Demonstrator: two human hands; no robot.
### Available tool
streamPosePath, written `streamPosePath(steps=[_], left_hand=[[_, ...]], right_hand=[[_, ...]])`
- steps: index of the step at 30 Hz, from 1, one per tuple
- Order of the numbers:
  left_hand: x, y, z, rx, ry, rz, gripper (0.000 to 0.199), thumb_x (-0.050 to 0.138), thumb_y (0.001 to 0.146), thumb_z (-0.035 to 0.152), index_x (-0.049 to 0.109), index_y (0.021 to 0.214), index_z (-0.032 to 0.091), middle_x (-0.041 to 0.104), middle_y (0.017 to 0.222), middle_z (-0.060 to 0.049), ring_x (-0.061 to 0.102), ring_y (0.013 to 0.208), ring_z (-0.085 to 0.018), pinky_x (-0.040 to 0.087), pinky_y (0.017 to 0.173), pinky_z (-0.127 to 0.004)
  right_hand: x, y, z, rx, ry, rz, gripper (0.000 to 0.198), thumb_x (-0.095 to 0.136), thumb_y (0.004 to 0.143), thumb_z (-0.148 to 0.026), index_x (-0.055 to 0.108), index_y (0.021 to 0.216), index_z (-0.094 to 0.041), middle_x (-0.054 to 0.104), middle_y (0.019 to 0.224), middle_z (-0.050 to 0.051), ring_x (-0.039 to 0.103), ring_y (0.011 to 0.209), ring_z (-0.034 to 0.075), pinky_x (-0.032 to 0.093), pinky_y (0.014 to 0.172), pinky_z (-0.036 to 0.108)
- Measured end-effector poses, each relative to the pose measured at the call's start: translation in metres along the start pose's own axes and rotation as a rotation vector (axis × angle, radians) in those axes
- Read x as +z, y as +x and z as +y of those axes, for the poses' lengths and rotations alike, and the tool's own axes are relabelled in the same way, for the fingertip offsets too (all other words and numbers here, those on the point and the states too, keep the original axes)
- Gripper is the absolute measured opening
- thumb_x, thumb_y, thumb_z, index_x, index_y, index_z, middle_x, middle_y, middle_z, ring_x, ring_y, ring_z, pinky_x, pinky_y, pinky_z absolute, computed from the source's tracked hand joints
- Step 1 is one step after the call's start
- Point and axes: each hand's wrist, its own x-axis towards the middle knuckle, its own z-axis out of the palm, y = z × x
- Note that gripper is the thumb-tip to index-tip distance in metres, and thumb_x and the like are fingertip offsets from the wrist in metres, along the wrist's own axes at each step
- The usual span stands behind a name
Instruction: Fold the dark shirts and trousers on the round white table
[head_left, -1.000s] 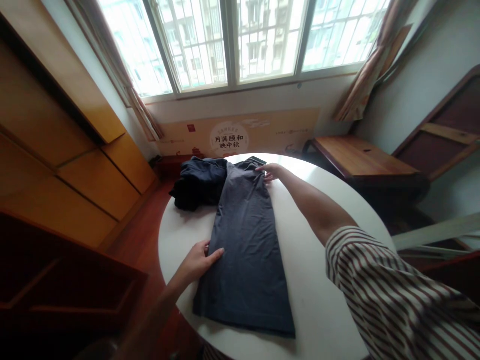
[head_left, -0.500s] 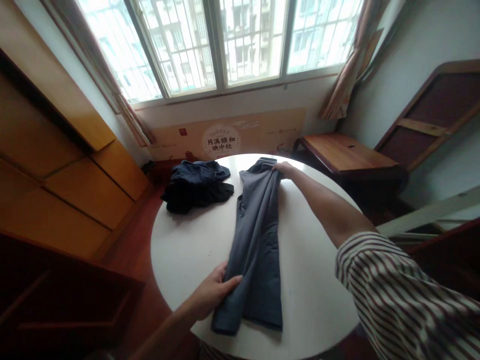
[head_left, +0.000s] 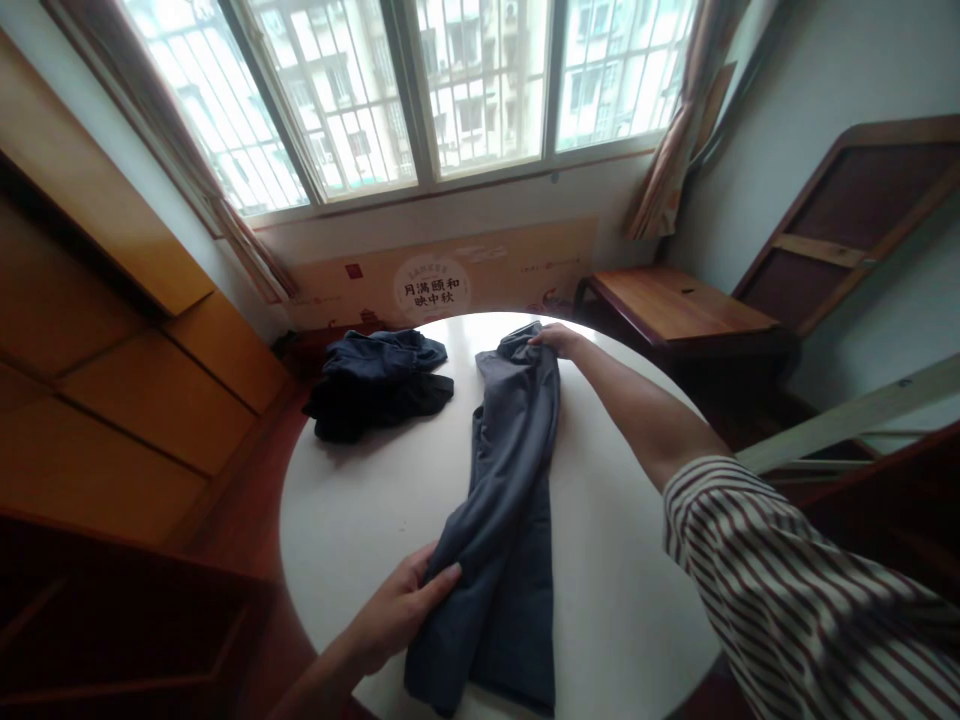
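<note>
A grey-blue garment (head_left: 510,480) lies lengthwise on a round white table (head_left: 630,600), bunched into a narrow strip. My left hand (head_left: 401,605) grips its near left edge, close to the table's front rim. My right hand (head_left: 555,340) holds the garment's far end, with my arm in a striped sleeve stretched across the table. A dark crumpled pile of clothes (head_left: 375,380) sits at the table's far left, apart from the garment.
Wooden cabinets (head_left: 127,400) line the left wall. A low wooden bench (head_left: 675,305) stands behind the table on the right, below a barred window (head_left: 420,90). A wooden frame (head_left: 847,230) leans on the right wall.
The garment lay flat and wide; both hands have gathered it into a narrow folded strip, shifted right and away from the dark pile. My left hand slid nearer along the edge.
</note>
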Motion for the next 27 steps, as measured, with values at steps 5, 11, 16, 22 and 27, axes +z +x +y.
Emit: streamPosePath(steps=[5, 11, 16, 22, 27], left_hand=[[-0.011, 0.006, 0.0, 0.036, -0.146, 0.233, 0.056, 0.075, 0.082, 0.044, 0.062, 0.13, 0.019, 0.073, 0.112, -0.008, 0.07, 0.098, -0.024, 0.055, 0.085, -0.03], [-0.013, 0.03, -0.003, -0.005, -0.292, 0.291, 0.063, 0.084, 0.07, 0.038, 0.063, 0.126, 0.016, 0.075, 0.102, -0.009, 0.073, 0.089, -0.024, 0.058, 0.08, -0.032], [-0.015, 0.033, -0.005, 0.0, -0.286, 0.262, 0.052, 0.082, 0.073, 0.028, 0.064, 0.12, 0.014, 0.075, 0.106, -0.011, 0.073, 0.09, -0.023, 0.058, 0.081, -0.031], [-0.021, 0.034, 0.001, -0.029, -0.246, 0.226, 0.045, 0.077, 0.078, 0.021, 0.062, 0.119, 0.012, 0.075, 0.104, -0.013, 0.074, 0.085, -0.023, 0.059, 0.074, -0.03], [-0.025, 0.037, 0.003, -0.032, -0.186, 0.191, 0.043, 0.078, 0.078, 0.022, 0.063, 0.117, 0.01, 0.076, 0.098, -0.012, 0.073, 0.075, -0.02, 0.059, 0.07, -0.028]], right_hand=[[0.028, 0.036, -0.039, -0.226, 0.07, 0.168, 0.047, 0.067, 0.076, -0.001, 0.052, 0.118, -0.015, 0.065, 0.087, 0.001, 0.06, 0.065, 0.01, 0.052, 0.062, 0.021], [0.037, 0.028, -0.055, -0.132, -0.206, 0.19, 0.035, 0.073, 0.08, -0.018, 0.054, 0.108, -0.013, 0.067, 0.092, 0.01, 0.064, 0.074, 0.016, 0.056, 0.065, 0.028], [0.028, -0.062, -0.002, 0.141, -0.356, -0.135, 0.033, 0.082, 0.074, -0.03, 0.06, 0.084, -0.007, 0.069, 0.069, 0.017, 0.069, 0.063, 0.025, 0.06, 0.061, 0.037], [0.027, -0.231, 0.079, 0.313, -0.359, -0.574, 0.053, 0.079, 0.069, -0.058, 0.065, 0.071, -0.008, 0.072, 0.066, 0.017, 0.072, 0.06, 0.022, 0.06, 0.056, 0.028], [0.04, -0.301, 0.115, 0.282, -0.23, -0.59, 0.056, 0.073, 0.069, -0.066, 0.062, 0.065, -0.011, 0.071, 0.064, 0.011, 0.069, 0.053, 0.016, 0.052, 0.045, 0.019]])
